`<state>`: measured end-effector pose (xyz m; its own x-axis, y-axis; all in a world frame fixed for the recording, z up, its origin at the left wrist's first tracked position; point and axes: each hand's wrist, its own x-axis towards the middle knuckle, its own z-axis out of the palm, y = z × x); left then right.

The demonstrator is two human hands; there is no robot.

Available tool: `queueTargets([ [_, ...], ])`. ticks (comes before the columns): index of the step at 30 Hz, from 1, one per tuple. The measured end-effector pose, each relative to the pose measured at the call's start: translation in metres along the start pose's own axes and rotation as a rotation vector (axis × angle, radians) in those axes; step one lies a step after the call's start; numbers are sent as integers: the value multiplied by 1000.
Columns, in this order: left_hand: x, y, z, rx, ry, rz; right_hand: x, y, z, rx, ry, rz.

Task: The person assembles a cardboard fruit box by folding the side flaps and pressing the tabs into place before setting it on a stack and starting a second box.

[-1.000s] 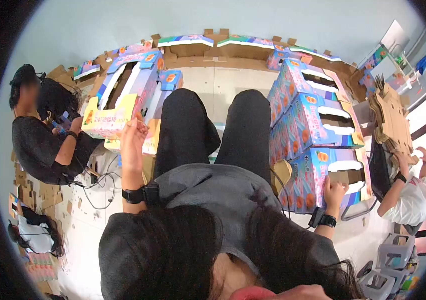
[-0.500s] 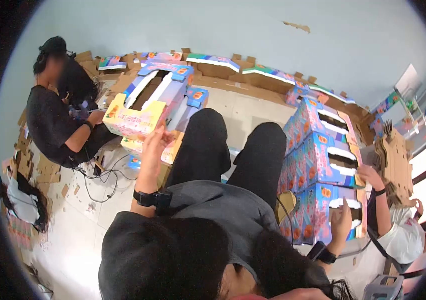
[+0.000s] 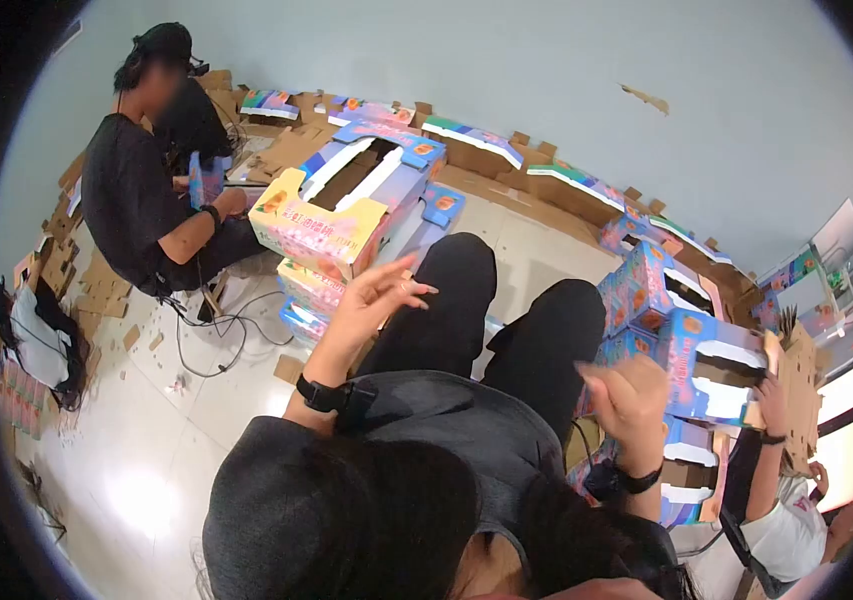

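My left hand [image 3: 376,302] is raised near my left knee with its fingers apart and nothing held. Just beyond it is a printed fruit carton [image 3: 318,232] with a yellow front and a long top opening, on top of a stack of similar cartons [image 3: 311,287]; my hand looks apart from it. My right hand [image 3: 630,402] is lifted over my right thigh, fingers curled, with no object visible in it. Right of that hand is a blue carton [image 3: 681,370] with an open top, tilted above other cartons; a co-worker's hand [image 3: 772,405] is on its far end.
Stacked cartons [image 3: 646,275] stand on my right, beside flat cardboard [image 3: 798,375]. A person in black [image 3: 131,200] sits at left holding a printed piece. Cables [image 3: 236,330] lie on the floor. Cardboard and printed pieces [image 3: 466,140] line the wall.
My right hand has moved left, away from the cartons, and curled. My left hand has drawn away from the yellow-fronted carton. The co-worker's carton at right has shifted and tilted. The view has turned.
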<state>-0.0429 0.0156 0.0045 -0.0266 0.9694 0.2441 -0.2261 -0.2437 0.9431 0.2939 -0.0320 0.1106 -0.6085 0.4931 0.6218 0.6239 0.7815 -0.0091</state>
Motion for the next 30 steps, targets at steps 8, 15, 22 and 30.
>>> queueTargets([
  [8, 7, -29, -39, -135, 72, 13, 111, -96, -1, 1846, -218, -138],
  [15, 5, -15, -30, 3, 158, -13, 108, -123, -29, 2141, -486, -96],
  [22, 8, -26, -38, 12, 142, 14, 99, -97, -2, 1893, -371, -172],
  [30, 35, -28, -57, 392, 244, 335, -18, 56, 155, -172, -32, 241],
])
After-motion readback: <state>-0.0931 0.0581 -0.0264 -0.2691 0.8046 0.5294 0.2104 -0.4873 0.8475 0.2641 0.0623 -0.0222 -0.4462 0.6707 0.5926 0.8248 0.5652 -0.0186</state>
